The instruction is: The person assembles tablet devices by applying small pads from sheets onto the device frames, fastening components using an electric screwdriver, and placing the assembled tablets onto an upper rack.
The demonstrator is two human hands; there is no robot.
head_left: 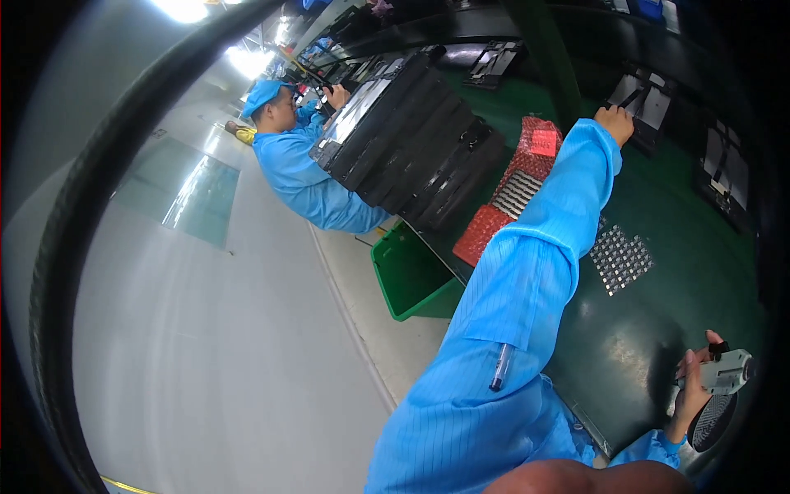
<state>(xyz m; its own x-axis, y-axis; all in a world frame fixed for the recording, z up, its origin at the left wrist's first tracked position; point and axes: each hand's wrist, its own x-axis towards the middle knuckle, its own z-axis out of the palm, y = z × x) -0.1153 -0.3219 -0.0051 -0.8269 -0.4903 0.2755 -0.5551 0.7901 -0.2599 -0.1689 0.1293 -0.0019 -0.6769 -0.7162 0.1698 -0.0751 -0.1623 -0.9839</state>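
My left arm reaches far across the green bench, and my left hand (pixel 615 125) is closed on the near left edge of a flat black fixture (pixel 656 105) with silvery panels. At the lower right, my right hand (pixel 694 387) has its fingers around a pale grey device (pixel 727 373) with a rounded end; its exact kind I cannot make out. Between the hands lies a grid of small dark and silvery parts (pixel 621 260). Red bubble wrap (pixel 485 232) holding several pale strips (pixel 517 195) sits left of my sleeve.
A tall stack of black trays (pixel 420 140) stands at the bench's left edge, above a green bin (pixel 411 272). Behind it a co-worker in blue (pixel 309 177) handles something. More black fixtures (pixel 724 171) line the far side. A dark green post (pixel 547 58) rises there.
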